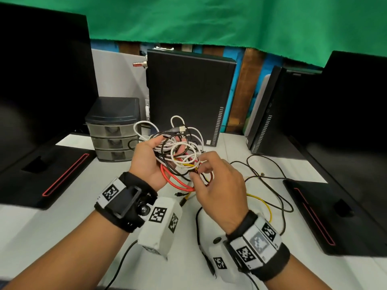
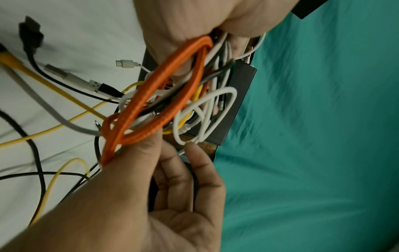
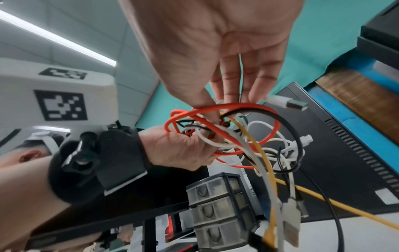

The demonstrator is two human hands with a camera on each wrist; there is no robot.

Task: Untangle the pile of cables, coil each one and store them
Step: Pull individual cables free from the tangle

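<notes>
My left hand (image 1: pixel 156 147) grips a tangle of cables (image 1: pixel 182 149) above the white table (image 1: pixel 62 237); white, black, yellow and orange-red strands loop through its fingers. My right hand (image 1: pixel 198 174) reaches into the tangle's lower right side and pinches the orange-red cable (image 1: pixel 178 183) between thumb and forefinger. In the left wrist view the orange-red cable (image 2: pixel 155 95) forms a double loop running from the left hand (image 2: pixel 183 20) to the right thumb (image 2: pixel 142 146). In the right wrist view the right hand's fingertips (image 3: pixel 207 105) meet the red loop (image 3: pixel 237 106). Plug ends hang below.
A small grey three-drawer unit (image 1: pixel 114 132) stands behind the left hand, next to a black computer tower (image 1: pixel 188 91). Monitors flank the table, their black bases (image 1: pixel 52 176) on both sides. Loose black (image 1: pixel 261 164) and yellow (image 1: pixel 266 204) cable runs trail over the table at right.
</notes>
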